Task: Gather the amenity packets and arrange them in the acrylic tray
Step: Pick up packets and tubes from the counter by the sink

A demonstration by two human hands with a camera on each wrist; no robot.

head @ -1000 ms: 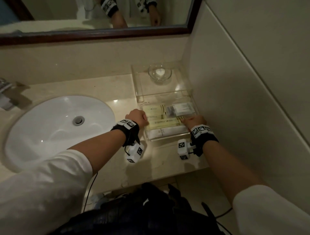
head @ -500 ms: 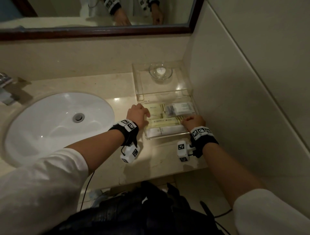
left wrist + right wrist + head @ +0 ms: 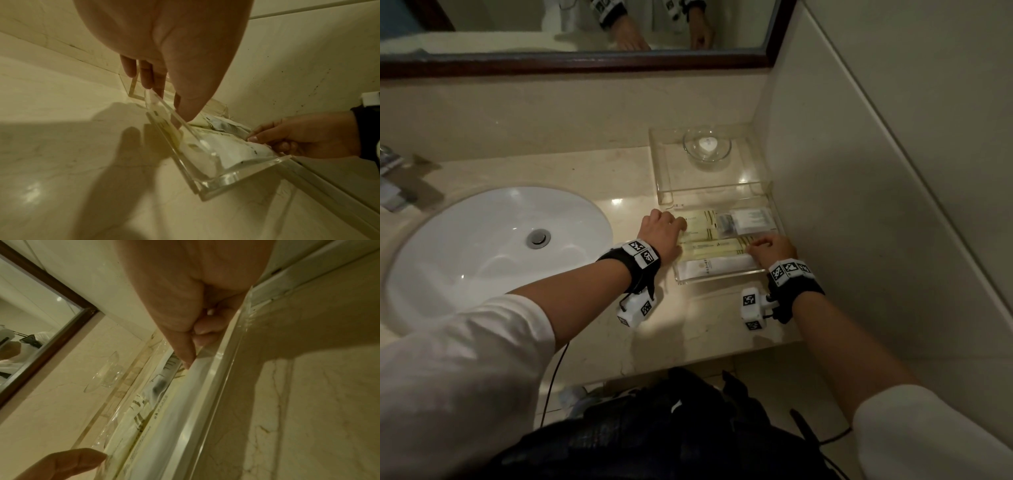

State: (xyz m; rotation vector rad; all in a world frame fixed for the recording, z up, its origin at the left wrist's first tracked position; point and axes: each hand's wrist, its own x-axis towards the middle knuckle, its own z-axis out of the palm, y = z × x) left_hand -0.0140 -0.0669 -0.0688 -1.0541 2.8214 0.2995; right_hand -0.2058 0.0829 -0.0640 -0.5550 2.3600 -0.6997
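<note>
The clear acrylic tray [image 3: 719, 279] sits on the counter by the right wall. It holds yellow packets [image 3: 709, 248], a long white packet [image 3: 714, 265] and a white sachet [image 3: 751, 219] lying flat. My left hand [image 3: 662, 233] pinches the tray's left wall [image 3: 236, 177], thumb inside on a yellow packet and fingers [image 3: 144, 73] outside. My right hand [image 3: 770, 248] curls over the tray's right wall, its thumb on the white packet [image 3: 164, 410]. In the right wrist view the right hand [image 3: 197, 350] has its fingers tucked against the tray.
A second clear tray [image 3: 664, 164] with a glass dish [image 3: 707, 145] stands just behind. The white sink [image 3: 500, 240] lies to the left, the tiled wall [image 3: 859, 205] close on the right. The counter edge [image 3: 688, 363] is near my body.
My left hand has slid a little farther back along the tray's left wall. My right hand has stayed at the right wall. The packets lie as before.
</note>
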